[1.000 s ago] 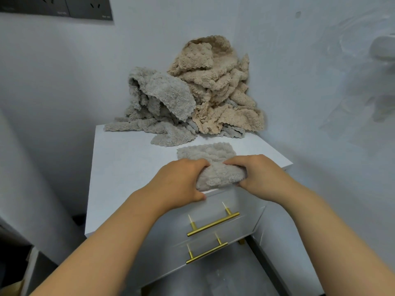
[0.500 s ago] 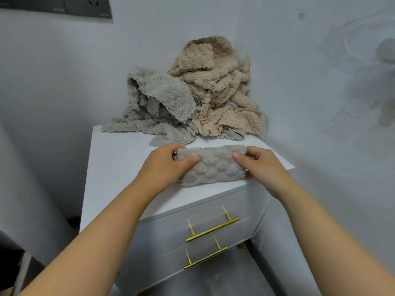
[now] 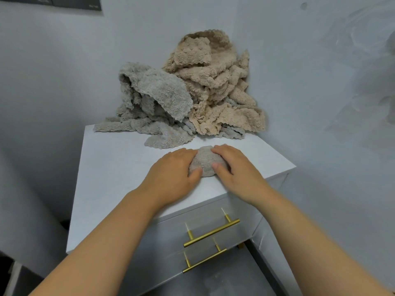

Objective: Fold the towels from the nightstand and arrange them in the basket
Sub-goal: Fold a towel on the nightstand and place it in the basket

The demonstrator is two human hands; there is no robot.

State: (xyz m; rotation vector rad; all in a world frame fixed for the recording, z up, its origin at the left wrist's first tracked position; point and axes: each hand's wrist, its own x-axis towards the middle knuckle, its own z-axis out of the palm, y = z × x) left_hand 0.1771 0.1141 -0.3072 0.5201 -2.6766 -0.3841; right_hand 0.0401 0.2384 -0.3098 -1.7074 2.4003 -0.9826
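Note:
A small grey towel (image 3: 205, 162) lies folded into a compact bundle on the white nightstand (image 3: 115, 167), near its front right edge. My left hand (image 3: 173, 171) covers its left side, thumb against the front of the bundle. My right hand (image 3: 232, 165) covers its right side, fingers over the top and thumb on the front. Both hands grip the bundle between them. Behind it a pile of unfolded towels sits in the wall corner: grey towels (image 3: 154, 103) on the left, beige towels (image 3: 215, 82) on the right. No basket is in view.
White walls close in behind and to the right of the nightstand. Two drawers with gold bar handles (image 3: 211, 232) face me below its top. A dark socket panel (image 3: 72, 2) is on the wall at upper left. Dark floor shows at lower left.
The towel went from a long roll held at the front edge to a short compact bundle further back. Both hands came closer together over it.

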